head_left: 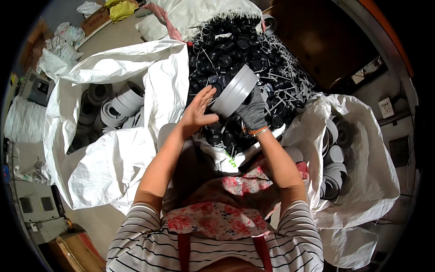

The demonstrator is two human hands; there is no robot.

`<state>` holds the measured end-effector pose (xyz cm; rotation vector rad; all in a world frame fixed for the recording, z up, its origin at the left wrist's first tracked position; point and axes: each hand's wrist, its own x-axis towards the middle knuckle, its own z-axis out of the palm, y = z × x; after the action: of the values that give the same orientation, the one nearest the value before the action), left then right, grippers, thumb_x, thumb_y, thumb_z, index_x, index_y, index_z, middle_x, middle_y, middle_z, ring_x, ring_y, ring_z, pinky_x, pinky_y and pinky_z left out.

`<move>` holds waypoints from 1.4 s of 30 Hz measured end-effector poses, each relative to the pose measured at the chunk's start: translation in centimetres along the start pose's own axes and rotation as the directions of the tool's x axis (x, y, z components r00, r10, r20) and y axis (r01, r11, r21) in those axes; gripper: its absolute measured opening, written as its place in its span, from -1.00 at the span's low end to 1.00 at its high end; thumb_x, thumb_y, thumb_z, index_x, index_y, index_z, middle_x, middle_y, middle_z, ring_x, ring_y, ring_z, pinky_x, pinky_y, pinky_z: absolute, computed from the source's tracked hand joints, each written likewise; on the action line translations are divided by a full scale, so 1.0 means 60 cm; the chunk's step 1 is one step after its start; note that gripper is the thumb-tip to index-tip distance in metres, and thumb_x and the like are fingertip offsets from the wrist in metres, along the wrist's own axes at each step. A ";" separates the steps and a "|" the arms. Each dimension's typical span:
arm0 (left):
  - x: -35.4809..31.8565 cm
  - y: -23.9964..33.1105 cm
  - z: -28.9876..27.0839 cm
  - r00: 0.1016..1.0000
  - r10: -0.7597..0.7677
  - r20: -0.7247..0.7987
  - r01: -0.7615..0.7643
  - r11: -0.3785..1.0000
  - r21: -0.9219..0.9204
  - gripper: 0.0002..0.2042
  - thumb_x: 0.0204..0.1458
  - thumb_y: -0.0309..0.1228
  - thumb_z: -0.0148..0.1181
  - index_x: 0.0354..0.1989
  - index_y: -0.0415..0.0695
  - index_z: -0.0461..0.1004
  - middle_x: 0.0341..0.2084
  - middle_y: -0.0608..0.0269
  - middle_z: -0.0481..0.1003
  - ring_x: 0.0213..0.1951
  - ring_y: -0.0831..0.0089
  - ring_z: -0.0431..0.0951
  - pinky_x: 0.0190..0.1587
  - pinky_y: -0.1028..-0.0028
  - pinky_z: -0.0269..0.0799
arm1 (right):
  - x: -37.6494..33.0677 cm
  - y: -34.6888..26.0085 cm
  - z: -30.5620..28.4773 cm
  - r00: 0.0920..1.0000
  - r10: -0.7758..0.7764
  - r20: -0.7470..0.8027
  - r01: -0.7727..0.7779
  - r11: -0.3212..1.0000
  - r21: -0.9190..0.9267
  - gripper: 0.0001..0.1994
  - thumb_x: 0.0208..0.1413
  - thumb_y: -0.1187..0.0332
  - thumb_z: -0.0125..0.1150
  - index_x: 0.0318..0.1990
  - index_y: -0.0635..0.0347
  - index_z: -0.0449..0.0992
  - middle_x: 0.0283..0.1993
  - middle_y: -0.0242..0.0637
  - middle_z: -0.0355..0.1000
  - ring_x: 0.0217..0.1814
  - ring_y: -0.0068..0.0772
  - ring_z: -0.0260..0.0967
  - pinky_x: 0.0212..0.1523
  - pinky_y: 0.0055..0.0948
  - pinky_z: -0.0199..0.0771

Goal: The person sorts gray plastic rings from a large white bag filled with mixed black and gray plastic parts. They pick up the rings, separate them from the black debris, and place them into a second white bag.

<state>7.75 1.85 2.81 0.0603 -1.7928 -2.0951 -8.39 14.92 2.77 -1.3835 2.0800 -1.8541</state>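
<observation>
Here, two open white woven sacks flank the person: left sack (113, 149) and right sack (362, 172), each holding grey rings too stacked to count. Right hand (252, 111), in a grey glove, grips one grey round lid (234, 90) above the black caps pile (240, 54). Left hand (198, 112), bare, fingers spread, touches the lid's lower edge.
</observation>
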 end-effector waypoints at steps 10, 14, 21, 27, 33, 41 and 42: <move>-0.008 0.010 -0.003 0.994 0.069 -0.085 -0.090 0.959 -0.268 -0.49 0.25 -0.26 -0.27 0.26 -0.37 -0.04 0.17 -0.12 0.17 0.20 0.24 0.21 0.25 0.39 0.04 | -0.028 -0.006 0.003 0.901 -0.358 0.245 0.418 0.866 -0.273 -0.28 -0.21 0.27 0.32 0.16 0.26 0.17 0.14 0.05 0.17 0.20 0.17 0.08 0.24 -0.01 0.04; -0.007 0.019 -0.002 0.996 0.090 -0.022 -0.093 0.975 -0.202 -0.46 0.23 -0.16 -0.15 0.19 -0.40 0.08 0.07 -0.02 0.29 0.11 0.33 0.30 0.18 0.41 0.16 | -0.027 -0.013 0.009 0.858 -0.418 0.299 0.500 0.811 -0.302 -0.36 -0.17 0.34 0.29 0.13 0.25 0.21 0.16 0.09 0.13 0.22 0.22 0.06 0.24 0.07 0.05; -0.014 0.023 0.000 0.996 -0.055 0.064 0.068 0.973 -0.218 -0.44 0.08 -0.17 0.10 0.13 -0.36 0.23 -0.06 0.20 0.41 -0.03 0.52 0.37 0.04 0.50 0.27 | -0.029 -0.010 0.012 0.824 -0.448 0.347 0.556 0.758 -0.340 -0.38 -0.19 0.38 0.30 0.11 0.24 0.25 0.16 0.10 0.14 0.22 0.23 0.08 0.22 0.07 0.08; -0.014 0.044 0.007 0.991 -0.058 0.121 0.083 0.973 -0.214 -0.33 -0.03 -0.15 0.23 0.17 -0.35 0.20 0.00 0.20 0.38 0.02 0.49 0.36 0.10 0.49 0.21 | -0.039 -0.006 0.013 0.927 -0.296 0.231 0.351 0.902 -0.253 -0.29 -0.20 0.32 0.35 0.17 0.26 0.18 0.19 0.08 0.13 0.25 0.17 0.05 0.26 -0.03 0.04; -0.016 0.046 0.012 0.987 -0.072 0.146 0.098 0.978 -0.182 -0.28 -0.05 -0.20 0.25 0.23 -0.34 0.11 0.09 0.15 0.31 0.11 0.45 0.29 0.18 0.46 0.13 | -0.038 -0.016 0.025 0.993 -0.052 0.104 0.049 0.998 0.028 -0.30 -0.21 0.30 0.38 0.14 0.28 0.21 0.15 -0.10 0.23 0.17 -0.21 0.20 0.18 -0.30 0.19; -0.013 0.001 -0.009 0.985 -0.050 0.164 0.057 0.998 -0.035 -0.12 -0.19 -0.41 0.34 0.30 -0.31 -0.07 0.20 0.11 0.17 0.22 0.40 0.17 0.26 0.41 0.01 | -0.020 -0.029 0.008 0.967 0.189 0.172 -0.212 0.969 0.128 -0.40 -0.21 0.36 0.36 0.06 0.28 0.28 -0.02 -0.16 0.37 -0.02 -0.30 0.34 0.01 -0.40 0.34; -0.012 0.009 -0.006 0.986 -0.055 0.159 0.073 0.991 -0.108 -0.12 -0.20 -0.44 0.34 0.30 -0.31 -0.07 0.20 0.13 0.17 0.22 0.41 0.18 0.25 0.41 0.02 | -0.030 0.010 0.014 0.985 0.097 0.139 -0.089 0.994 -0.061 -0.33 -0.28 0.39 0.38 0.09 0.29 0.26 0.05 -0.07 0.30 0.09 -0.15 0.26 0.12 -0.31 0.25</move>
<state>8.62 1.69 3.09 -0.0789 -1.7759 -2.3001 -7.15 15.30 1.13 -1.3607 2.1006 -1.6251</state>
